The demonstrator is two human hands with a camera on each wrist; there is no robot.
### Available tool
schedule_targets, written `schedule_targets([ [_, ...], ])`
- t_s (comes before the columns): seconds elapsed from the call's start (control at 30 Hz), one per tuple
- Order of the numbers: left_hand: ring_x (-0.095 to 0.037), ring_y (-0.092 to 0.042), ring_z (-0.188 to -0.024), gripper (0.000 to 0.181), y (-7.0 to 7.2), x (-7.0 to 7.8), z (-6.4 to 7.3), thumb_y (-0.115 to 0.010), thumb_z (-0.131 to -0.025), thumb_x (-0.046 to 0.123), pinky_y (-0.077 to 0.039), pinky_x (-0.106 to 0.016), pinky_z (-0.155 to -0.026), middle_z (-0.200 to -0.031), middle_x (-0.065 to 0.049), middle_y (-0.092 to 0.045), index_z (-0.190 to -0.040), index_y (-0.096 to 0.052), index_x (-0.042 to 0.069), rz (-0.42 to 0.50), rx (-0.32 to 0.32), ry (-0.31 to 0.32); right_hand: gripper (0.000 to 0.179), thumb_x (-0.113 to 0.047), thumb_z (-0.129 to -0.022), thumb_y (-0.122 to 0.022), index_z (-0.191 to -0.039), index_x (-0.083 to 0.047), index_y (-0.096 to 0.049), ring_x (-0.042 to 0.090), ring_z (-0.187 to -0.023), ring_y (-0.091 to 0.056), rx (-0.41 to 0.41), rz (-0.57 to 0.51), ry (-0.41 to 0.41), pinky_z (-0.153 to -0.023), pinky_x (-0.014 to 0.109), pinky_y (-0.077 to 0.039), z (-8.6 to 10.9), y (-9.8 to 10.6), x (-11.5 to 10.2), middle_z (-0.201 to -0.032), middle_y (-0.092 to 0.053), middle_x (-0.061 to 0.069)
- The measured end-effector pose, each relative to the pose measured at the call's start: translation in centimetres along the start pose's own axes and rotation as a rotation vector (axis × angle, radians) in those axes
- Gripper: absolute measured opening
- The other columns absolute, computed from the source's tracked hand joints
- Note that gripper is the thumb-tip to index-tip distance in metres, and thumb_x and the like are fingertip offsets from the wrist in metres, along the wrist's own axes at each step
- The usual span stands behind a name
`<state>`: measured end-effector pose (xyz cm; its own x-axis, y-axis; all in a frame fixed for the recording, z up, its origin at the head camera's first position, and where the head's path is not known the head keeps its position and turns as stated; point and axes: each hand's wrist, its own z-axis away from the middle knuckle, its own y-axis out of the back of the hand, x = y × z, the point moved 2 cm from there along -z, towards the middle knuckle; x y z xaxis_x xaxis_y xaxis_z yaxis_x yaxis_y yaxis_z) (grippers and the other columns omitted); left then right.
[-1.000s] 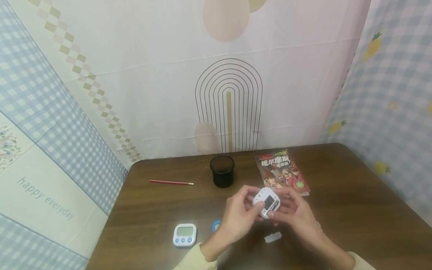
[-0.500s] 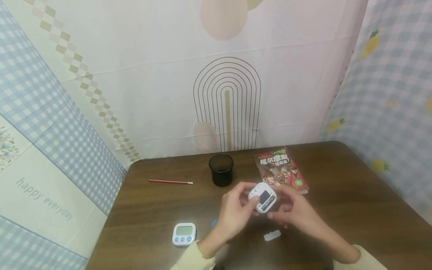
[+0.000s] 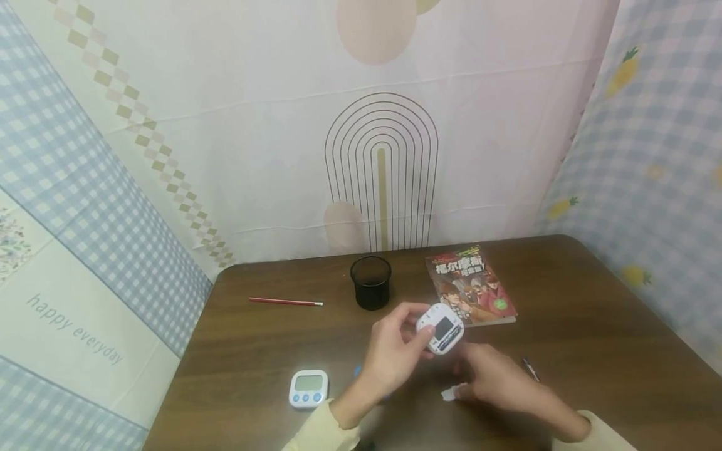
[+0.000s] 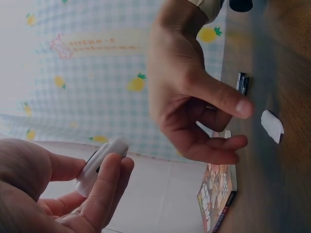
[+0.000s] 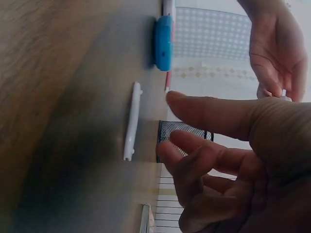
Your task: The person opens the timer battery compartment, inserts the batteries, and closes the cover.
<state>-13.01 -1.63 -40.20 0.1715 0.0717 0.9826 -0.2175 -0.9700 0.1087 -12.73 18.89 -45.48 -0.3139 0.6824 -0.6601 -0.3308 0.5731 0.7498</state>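
My left hand (image 3: 389,354) pinches a white digital timer (image 3: 447,321) between thumb and fingers, its back turned up. The long battery slot near the timer's lower edge is uncovered, with a dark battery showing in it. On the table below lies a small white battery cover (image 5: 132,121). Above this cover, my right hand (image 4: 187,97) reaches down with thumb and fingers apart, holding nothing. In the head view the hand overlaps the cover's right end; both wrist views show a gap between fingertips and cover.
A second white timer (image 3: 308,389) lies at front left, and a blue timer (image 5: 164,43) sits partly behind my left wrist. A loose battery (image 3: 531,369) lies to the right. Farther back are a red pencil (image 3: 286,302), black mesh pen cup (image 3: 371,285) and comic book (image 3: 470,285).
My right hand has let go of the timer and moved down toward the battery cover. The left hand keeps hold of the timer, shifted slightly. The loose battery has come into sight.
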Motion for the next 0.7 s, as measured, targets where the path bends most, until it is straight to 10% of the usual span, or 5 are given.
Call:
schedule_targets([
  [0.7,-0.011,-0.073,-0.075,0.031,-0.02,0.12,-0.07,-0.072,-0.097,0.0,-0.067,-0.041,-0.067,-0.108,-0.018,-0.072,-0.127,-0.068,0.002,0.017,-0.011,0.013,0.032,-0.013,-0.067,-0.093,-0.085,-0.028,-0.072,0.002,-0.072,-0.052,-0.026,0.213,0.034,-0.061,0.027,-0.045,0.24,-0.58,0.14,-0.083,-0.062,-0.016],
])
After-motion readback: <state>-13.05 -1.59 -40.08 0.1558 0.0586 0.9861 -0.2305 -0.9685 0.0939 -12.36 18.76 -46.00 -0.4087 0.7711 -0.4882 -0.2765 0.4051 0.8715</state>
